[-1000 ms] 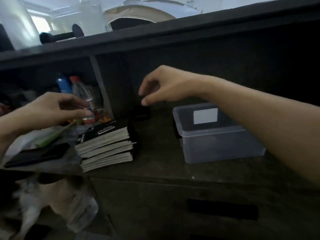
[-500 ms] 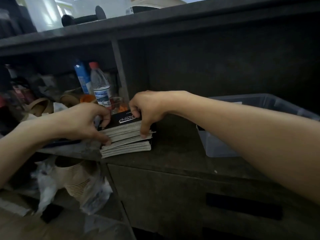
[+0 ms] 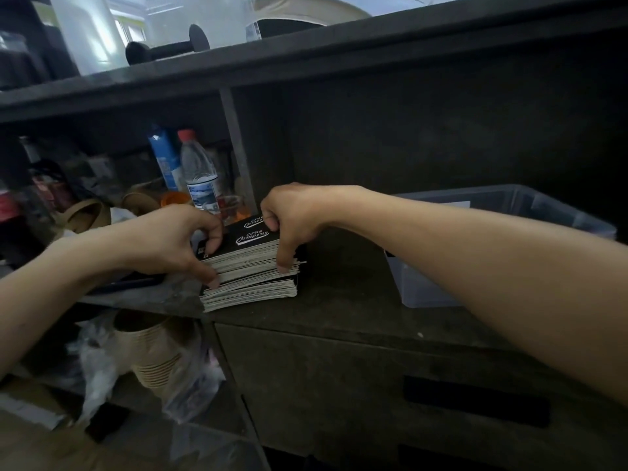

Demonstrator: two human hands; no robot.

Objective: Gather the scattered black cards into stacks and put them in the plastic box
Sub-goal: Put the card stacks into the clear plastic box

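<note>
On desk, near front edge: black card stack; left hand and right hand pinch its upper part; plastic box to right. Layers uneven, may slip and spill at lift

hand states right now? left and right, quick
Left hand: fingers and thumb grip the card stack, left end.
Right hand: grips the same card stack, right end.

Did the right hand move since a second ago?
Yes. The right hand came down and left, away from the box, onto the card stack, which it now grips.
</note>
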